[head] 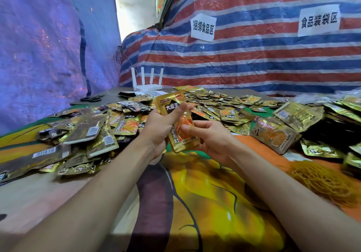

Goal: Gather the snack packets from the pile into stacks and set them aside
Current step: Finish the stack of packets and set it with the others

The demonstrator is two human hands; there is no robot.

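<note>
Upright in the middle of the view stands a gold snack packet stack [180,132], held by both hands above the table. My left hand [159,126] grips its upper left side with the thumb across the front. My right hand [207,136] pinches its lower right edge, thumb on the orange picture. Behind the hands a wide pile of loose gold packets [214,103] covers the table. A bundled stack of packets [275,134] lies to the right, near the pile.
More packets [82,134] lie heaped at the left, some face down. Yellow rubber bands [322,181] sit at the right. A white router [147,81] and black scissors [91,98] are at the back. Striped tarp [254,56] walls the table. Cartoon cloth [205,193] covers the front.
</note>
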